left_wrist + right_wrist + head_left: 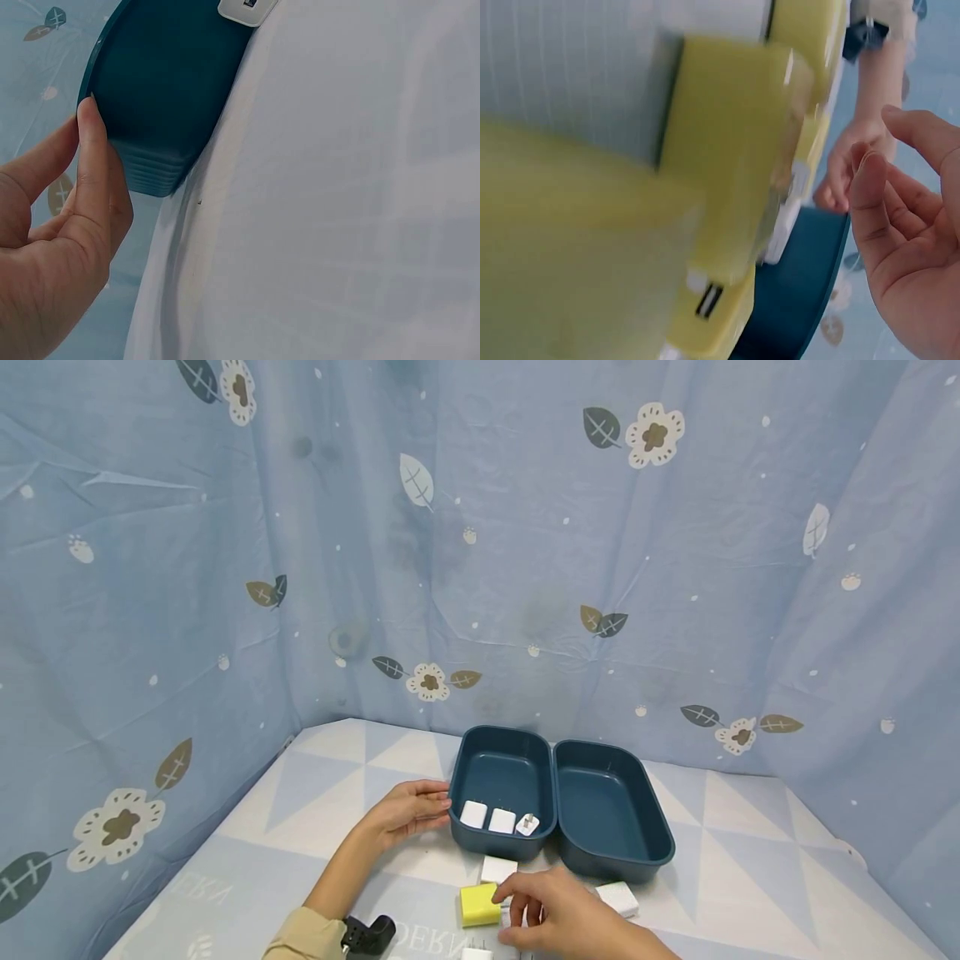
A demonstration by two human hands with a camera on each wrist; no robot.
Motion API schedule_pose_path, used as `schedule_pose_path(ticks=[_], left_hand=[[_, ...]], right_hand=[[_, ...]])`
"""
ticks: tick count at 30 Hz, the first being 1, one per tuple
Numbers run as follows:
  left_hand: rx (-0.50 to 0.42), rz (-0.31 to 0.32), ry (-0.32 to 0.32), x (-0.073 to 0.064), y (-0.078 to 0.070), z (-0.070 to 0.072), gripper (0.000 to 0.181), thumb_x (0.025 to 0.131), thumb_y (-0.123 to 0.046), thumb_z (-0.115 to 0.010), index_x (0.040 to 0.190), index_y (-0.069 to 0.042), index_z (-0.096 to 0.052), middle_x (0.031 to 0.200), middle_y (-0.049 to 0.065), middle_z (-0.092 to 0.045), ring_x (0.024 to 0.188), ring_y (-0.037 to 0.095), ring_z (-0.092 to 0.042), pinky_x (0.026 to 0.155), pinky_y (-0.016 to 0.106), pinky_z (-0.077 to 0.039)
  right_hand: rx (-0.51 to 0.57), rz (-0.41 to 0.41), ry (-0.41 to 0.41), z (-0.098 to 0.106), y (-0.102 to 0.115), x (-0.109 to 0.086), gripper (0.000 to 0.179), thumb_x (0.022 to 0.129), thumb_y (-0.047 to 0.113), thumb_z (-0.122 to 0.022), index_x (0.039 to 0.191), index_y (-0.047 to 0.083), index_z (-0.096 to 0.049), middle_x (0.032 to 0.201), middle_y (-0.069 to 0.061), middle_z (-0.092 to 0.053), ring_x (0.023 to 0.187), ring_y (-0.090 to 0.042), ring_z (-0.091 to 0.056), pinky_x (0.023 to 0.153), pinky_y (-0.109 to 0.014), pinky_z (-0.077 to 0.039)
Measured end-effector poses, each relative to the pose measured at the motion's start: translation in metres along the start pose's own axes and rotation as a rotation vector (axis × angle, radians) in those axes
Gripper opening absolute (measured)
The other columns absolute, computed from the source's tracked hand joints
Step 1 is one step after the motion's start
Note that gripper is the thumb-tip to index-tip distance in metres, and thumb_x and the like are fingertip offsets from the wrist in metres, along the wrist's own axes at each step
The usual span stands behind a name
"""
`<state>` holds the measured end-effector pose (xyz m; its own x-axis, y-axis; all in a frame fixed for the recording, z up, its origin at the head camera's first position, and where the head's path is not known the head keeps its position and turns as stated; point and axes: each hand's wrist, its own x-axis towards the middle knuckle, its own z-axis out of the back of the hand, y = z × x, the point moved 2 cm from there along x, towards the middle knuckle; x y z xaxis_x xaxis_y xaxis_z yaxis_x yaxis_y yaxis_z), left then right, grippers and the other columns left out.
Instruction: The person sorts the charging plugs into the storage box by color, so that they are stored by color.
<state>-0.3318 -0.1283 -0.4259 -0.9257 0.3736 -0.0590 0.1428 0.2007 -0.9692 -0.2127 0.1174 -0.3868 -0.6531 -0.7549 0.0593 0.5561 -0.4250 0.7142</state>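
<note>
My left hand (408, 810) rests with extended fingers against the left side of the left dark blue bin (504, 739); the left wrist view shows its fingertips at the bin's rim. Inside that bin, along the near wall, lie three white plug chargers (473, 814). In front of the bins, my right hand (558, 910) hovers beside a yellow charger (479, 905), thumb and index finger apart. Nothing shows between these fingertips in the right wrist view, where several yellow chargers (727, 142) lie close to the camera, partly blurred.
A second dark blue bin (611, 806) stands against the first on its right. White chargers (617, 899) lie on the patterned tablecloth (315, 827) in front of the bins, some partly behind the right hand. Patterned blue curtains (517, 543) enclose the back and sides.
</note>
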Motion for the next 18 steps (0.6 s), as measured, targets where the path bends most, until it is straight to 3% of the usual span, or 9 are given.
schedule_pose_path(ticks=[3,8,13,18], left_hand=[[0.002,-0.003,0.004,0.0,0.0,0.0,0.047,0.088,0.003,-0.059,0.129,0.015,-0.039,0.107,0.018,-0.056,0.09,0.02,-0.063,0.084,0.035,-0.053],[0.006,0.001,-0.001,0.0,0.0,0.0,0.048,0.087,0.002,-0.06,0.129,0.014,-0.04,0.109,0.019,-0.056,0.09,0.02,-0.063,0.084,0.034,-0.053],[0.009,0.002,-0.01,0.0,0.0,0.0,0.048,0.087,0.001,-0.061,0.129,0.014,-0.04,0.107,0.018,-0.056,0.09,0.021,-0.063,0.084,0.035,-0.053],[0.005,0.005,-0.012,0.0,-0.001,-0.001,0.047,0.087,0.002,-0.06,0.129,0.014,-0.04,0.107,0.018,-0.056,0.09,0.02,-0.063,0.085,0.036,-0.052]], right_hand=[[0.033,0.014,0.065,-0.008,0.002,-0.001,0.031,0.086,0.025,-0.068,0.112,0.011,-0.061,0.079,0.017,-0.06,0.063,0.003,-0.052,0.058,-0.017,-0.05],[-0.07,0.06,0.162,-0.019,0.005,0.001,0.033,0.087,0.021,-0.067,0.116,0.009,-0.059,0.086,0.015,-0.061,0.064,0.004,-0.052,0.061,-0.013,-0.049],[-0.216,0.083,0.199,-0.027,0.006,0.006,0.03,0.087,0.02,-0.067,0.114,0.01,-0.059,0.086,0.015,-0.061,0.063,0.005,-0.05,0.062,-0.01,-0.047],[-0.264,0.065,0.222,-0.032,0.004,0.009,0.026,0.087,0.019,-0.066,0.112,0.011,-0.06,0.083,0.015,-0.059,0.066,0.005,-0.049,0.065,-0.01,-0.046]])
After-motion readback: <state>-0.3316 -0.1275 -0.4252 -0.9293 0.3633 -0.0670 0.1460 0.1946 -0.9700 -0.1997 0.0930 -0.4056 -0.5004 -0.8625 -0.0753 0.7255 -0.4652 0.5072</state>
